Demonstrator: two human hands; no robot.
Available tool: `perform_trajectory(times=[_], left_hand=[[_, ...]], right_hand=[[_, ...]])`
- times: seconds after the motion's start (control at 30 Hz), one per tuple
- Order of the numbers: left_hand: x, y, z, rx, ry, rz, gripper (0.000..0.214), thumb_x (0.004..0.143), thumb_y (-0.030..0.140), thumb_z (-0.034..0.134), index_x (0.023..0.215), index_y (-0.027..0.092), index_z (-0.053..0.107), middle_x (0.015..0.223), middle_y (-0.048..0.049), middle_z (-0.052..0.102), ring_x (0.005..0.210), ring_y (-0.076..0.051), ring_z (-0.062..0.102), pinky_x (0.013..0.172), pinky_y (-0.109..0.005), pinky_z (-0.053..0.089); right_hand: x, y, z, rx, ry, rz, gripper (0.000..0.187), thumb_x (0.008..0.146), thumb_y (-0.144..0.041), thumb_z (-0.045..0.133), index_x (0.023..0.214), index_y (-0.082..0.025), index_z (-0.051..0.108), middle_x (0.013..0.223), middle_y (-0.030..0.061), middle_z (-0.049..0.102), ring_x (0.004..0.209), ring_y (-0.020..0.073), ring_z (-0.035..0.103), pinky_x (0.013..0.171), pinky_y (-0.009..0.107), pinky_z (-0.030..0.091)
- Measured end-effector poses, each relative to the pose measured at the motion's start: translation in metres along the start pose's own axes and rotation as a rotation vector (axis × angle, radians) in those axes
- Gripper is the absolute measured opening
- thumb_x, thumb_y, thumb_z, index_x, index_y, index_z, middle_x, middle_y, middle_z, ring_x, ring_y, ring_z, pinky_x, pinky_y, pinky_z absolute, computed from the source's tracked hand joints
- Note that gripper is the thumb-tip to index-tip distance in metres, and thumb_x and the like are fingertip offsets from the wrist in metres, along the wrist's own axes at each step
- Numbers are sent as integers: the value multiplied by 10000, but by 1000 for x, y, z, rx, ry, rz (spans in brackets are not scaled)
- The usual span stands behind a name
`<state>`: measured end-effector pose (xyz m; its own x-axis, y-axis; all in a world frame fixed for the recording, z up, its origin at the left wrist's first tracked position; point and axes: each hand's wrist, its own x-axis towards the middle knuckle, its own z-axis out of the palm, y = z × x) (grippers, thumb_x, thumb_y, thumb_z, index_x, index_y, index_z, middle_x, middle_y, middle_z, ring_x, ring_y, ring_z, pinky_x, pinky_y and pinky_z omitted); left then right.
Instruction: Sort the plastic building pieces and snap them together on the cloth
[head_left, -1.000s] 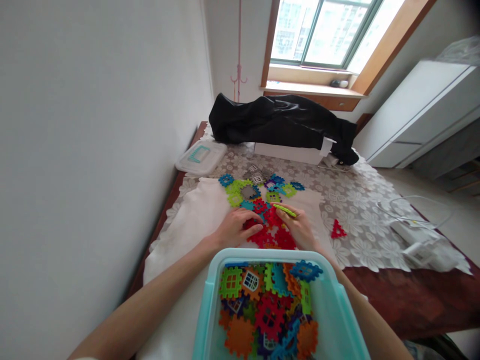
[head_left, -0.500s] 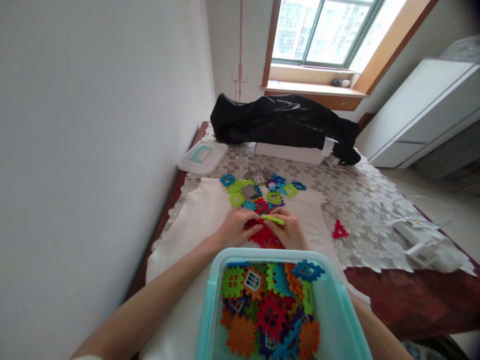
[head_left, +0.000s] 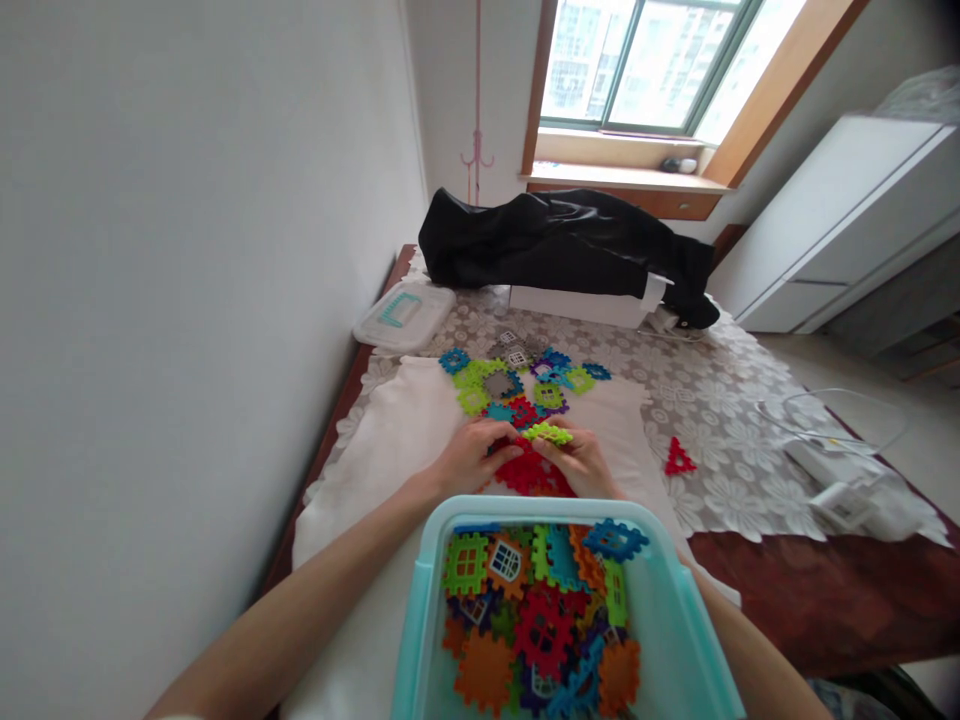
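Observation:
My right hand (head_left: 583,462) grips a lime-green notched building piece (head_left: 547,433) between thumb and fingers, just above a group of red pieces (head_left: 531,472). At the left side of that red group, my left hand (head_left: 480,452) has its thumb and fingers closed on a red building piece (head_left: 514,447). Part of the red group is hidden by my hands and by the bin's rim. Beyond my hands lie several green, blue, red and grey building pieces (head_left: 474,400) on the white cloth.
A turquoise bin (head_left: 421,600) full of mixed pieces stands nearest me. One red triangle (head_left: 679,457) lies on the floral tablecloth (head_left: 720,400) at the right. Further back are a white lid (head_left: 431,318) and a black cover (head_left: 555,240) over a box.
The lime-green piece has tilted in my right hand, so its face shows more than its edge. My left hand has stayed nearly in place by the red pieces.

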<state>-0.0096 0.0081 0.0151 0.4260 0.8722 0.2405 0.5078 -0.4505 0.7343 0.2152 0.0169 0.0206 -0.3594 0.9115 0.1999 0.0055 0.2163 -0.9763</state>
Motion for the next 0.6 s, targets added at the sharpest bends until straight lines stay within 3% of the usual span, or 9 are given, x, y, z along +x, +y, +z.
perform_trajectory(times=[0.3, 0.6], left_hand=[[0, 0, 3, -49, -8, -24, 140, 969, 308, 669, 906, 183, 678, 802, 3, 690, 755, -145, 592, 753, -267, 431], [0, 2, 4, -8, -40, 11, 106, 981, 293, 646, 932, 199, 648, 915, -22, 749, 864, -177, 655, 868, -294, 450]], right_hand=[[1, 3, 1, -84, -5, -38, 121, 926, -443, 740, 878, -376, 828, 939, 75, 685, 850, 268, 614, 782, 434, 477], [0, 0, -4, -65, -58, -3, 313, 913, -559, 718, 736, -303, 757, 901, 100, 672, 799, 274, 595, 719, 425, 457]])
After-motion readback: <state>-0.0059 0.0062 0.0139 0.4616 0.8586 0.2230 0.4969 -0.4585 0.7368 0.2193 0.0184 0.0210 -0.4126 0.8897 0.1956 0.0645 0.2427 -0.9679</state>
